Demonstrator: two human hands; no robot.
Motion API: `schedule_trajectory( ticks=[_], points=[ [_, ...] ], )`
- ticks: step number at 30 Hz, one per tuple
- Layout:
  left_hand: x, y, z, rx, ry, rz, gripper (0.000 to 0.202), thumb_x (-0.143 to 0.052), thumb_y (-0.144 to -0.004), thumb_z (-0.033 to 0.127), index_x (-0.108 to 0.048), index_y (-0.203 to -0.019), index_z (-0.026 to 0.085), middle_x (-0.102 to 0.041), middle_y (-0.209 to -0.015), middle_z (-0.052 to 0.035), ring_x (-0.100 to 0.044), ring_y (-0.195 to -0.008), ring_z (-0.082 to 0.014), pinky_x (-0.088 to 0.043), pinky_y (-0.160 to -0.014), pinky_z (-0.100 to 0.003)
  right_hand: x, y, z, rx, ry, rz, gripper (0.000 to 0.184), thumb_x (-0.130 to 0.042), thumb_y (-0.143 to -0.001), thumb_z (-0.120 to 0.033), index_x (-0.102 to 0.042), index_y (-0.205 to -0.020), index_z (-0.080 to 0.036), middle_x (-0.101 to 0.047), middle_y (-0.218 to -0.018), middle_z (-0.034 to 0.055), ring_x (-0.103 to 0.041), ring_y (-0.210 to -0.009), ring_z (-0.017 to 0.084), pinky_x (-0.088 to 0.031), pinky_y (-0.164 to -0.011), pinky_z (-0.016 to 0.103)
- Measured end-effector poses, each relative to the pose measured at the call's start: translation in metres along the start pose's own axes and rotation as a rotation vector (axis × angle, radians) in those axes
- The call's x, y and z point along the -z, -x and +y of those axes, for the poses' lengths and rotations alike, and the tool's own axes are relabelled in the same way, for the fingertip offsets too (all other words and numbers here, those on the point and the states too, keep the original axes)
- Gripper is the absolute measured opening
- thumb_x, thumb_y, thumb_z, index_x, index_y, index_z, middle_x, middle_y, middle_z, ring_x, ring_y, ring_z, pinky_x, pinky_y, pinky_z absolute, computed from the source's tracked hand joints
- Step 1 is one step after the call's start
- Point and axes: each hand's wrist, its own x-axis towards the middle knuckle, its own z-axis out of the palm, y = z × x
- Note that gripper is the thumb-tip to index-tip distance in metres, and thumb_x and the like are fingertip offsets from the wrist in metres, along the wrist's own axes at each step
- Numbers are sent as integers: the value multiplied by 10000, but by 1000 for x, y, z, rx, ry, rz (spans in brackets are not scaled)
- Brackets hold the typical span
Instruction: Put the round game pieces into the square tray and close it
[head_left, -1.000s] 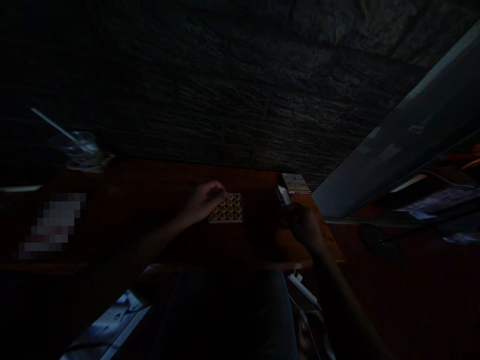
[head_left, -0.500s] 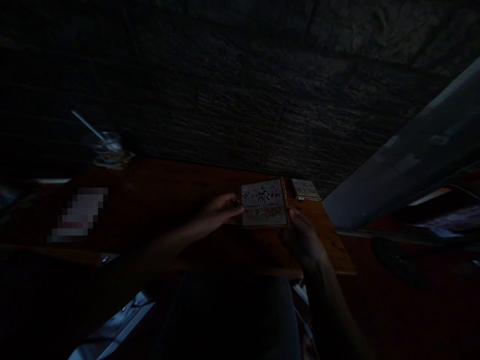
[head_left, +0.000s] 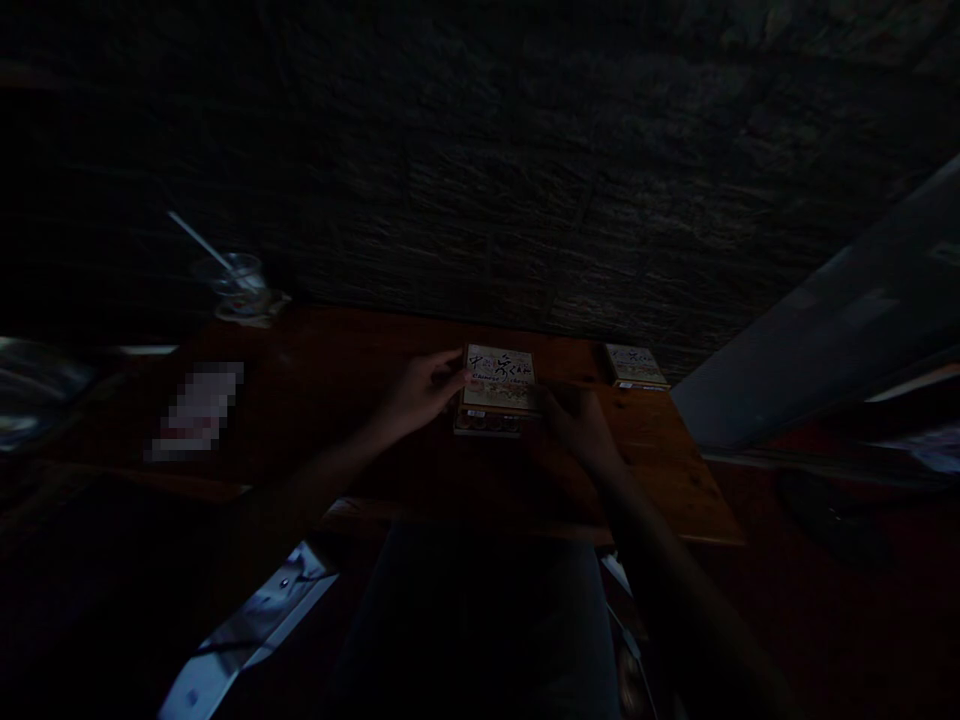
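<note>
A flat Chinese chess box (head_left: 501, 372), pale with dark lettering, is at the middle of the wooden table, tilted so its printed top faces me. Below its front edge shows a dark band with round shapes; whether that is a lower tray or printing on the side, I cannot tell. My left hand (head_left: 424, 388) grips the box's left edge between thumb and fingers. At the right edge, my right hand (head_left: 581, 425) has its fingers closed around the near corner, partly in shadow.
A second, smaller-looking box with similar lettering (head_left: 636, 366) lies at the table's back right. Back left stands a clear cup with a straw (head_left: 244, 280). A blurred-out flat item (head_left: 199, 410) lies on the left of the table (head_left: 645, 440). A dark stone wall (head_left: 480, 180) rises behind.
The box has gone from upright-facing to flatter and lower, with the dark band now showing beneath it. Both hands moved with it, still gripping. The view has shifted slightly.
</note>
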Motion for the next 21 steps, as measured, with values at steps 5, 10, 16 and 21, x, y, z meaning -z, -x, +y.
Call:
schedule_trajectory(
  ticks=[5, 10, 16, 21],
  points=[
    [-5, 1, -28, -67, -177, -8, 442, -623, -1011, 407, -707, -1386, 187, -787, -1288, -106, -753, -1121, -266, -582, -978, -397, -15, -4, 13, 19, 124, -36, 413, -518, -986, -442, -777, -867, -144, -778, -814, 90, -719, -749, 236, -438, -630, 275],
    [-11, 3, -41, -63, -202, -5, 503, -570, -1037, 435, -664, -1440, 149, -742, -1382, -130, -720, -1234, -282, -532, -1081, -415, -20, -2, 15, 5, 204, -51, 396, -493, -1009, -399, -802, -966, -155, -820, -924, 125, -763, -846, 270, -467, -684, 292],
    [-14, 8, -47, -57, -270, -10, 509, -558, -1040, 436, -653, -1463, 169, -727, -1405, -129, -705, -1255, -270, -525, -1088, -385, -23, 0, 15, -37, 253, -86, 354, -508, -1025, -384, -806, -1042, -194, -837, -1018, 128, -772, -873, 256, -498, -715, 286],
    [-18, 9, -58, -63, -397, 34, 499, -561, -1031, 440, -671, -1446, 186, -730, -1342, -135, -689, -1235, -281, -515, -1088, -407, -26, 5, 15, -53, 254, -125, 349, -481, -1046, -357, -792, -1058, -199, -830, -999, 126, -762, -855, 242, -483, -714, 286]
  ],
)
